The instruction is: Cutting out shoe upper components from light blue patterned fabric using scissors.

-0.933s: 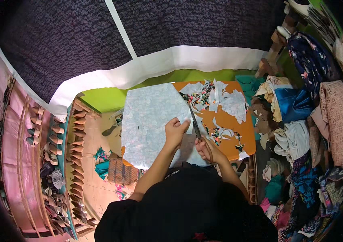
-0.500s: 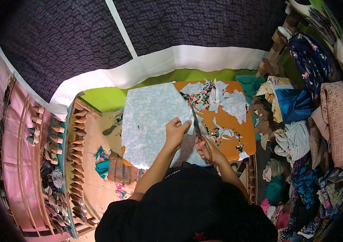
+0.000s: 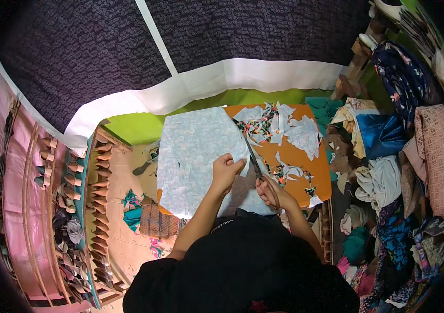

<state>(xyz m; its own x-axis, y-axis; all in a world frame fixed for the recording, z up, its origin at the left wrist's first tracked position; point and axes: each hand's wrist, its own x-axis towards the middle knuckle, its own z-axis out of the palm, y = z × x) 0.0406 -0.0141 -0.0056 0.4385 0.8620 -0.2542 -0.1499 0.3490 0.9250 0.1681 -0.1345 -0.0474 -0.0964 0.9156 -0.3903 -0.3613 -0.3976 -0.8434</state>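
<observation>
A large pale blue-grey patterned cloth point(image 3: 193, 151) covers the left part of an orange table point(image 3: 313, 169). Near the cloth's right edge, my left hand point(image 3: 227, 171) pinches that edge between thumb and fingers. Dark long-bladed scissors point(image 3: 255, 156) are gripped in my right hand point(image 3: 269, 192), their blades pointing away from me along the cloth's right edge. Cut scraps of white-backed floral fabric point(image 3: 263, 122) lie in a loose pile at the table's far right. More small scraps point(image 3: 289, 171) are strewn beside the scissors.
At left, shoe-shaped forms point(image 3: 102, 193) line a rack. A heap of folded and crumpled fabrics point(image 3: 383, 182) rises along the right. Ahead hangs a dark patterned curtain point(image 3: 263, 31) with a white lower border. Fabric pieces point(image 3: 132, 206) lie on the floor left of the table.
My right hand and the scissors have shifted slightly right and toward me. My left hand has moved a little, still at the cloth's edge.
</observation>
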